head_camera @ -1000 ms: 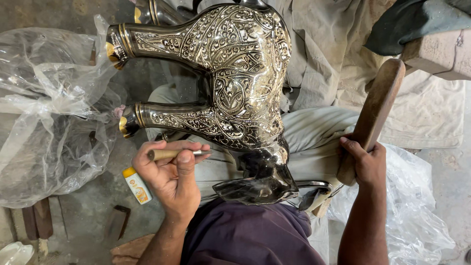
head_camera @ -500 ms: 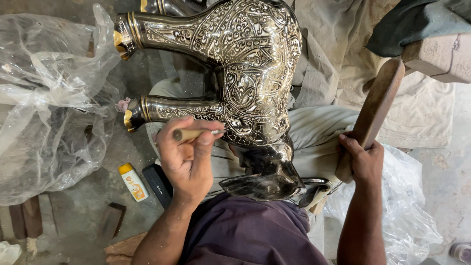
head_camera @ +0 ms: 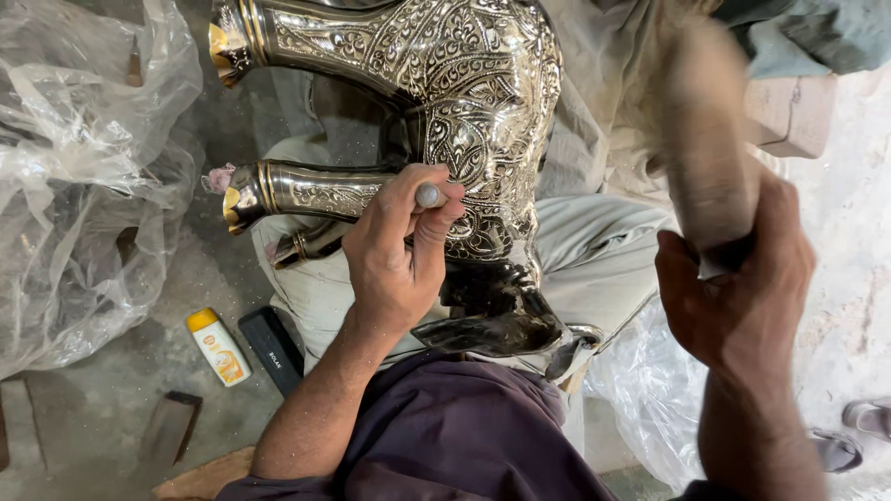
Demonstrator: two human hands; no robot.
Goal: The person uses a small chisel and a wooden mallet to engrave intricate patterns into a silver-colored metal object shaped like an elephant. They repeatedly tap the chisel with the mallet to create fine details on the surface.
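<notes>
An engraved silver-coloured metal animal figure (head_camera: 464, 102) with gold-tipped legs lies across my lap, legs pointing left. My left hand (head_camera: 394, 250) grips a small metal punch (head_camera: 429, 195), whose round end shows between thumb and fingers, set against the figure's body near the lower leg (head_camera: 306, 190). My right hand (head_camera: 733, 278) is closed around the handle of a wooden mallet (head_camera: 701, 148), raised and blurred at the right. The figure's dark, unpolished head (head_camera: 501, 315) rests near my waist.
Crumpled clear plastic sheeting (head_camera: 83, 176) covers the floor at left. A small yellow-capped bottle (head_camera: 216, 345), a black flat bar (head_camera: 272, 345) and a dark block (head_camera: 170, 427) lie on the concrete floor. More plastic (head_camera: 640, 390) at right; a sandal (head_camera: 858, 431) at lower right.
The view has moved closer. My left hand has turned the punch end-on against the figure. My right hand has swung the mallet up and inward, so it is now blurred.
</notes>
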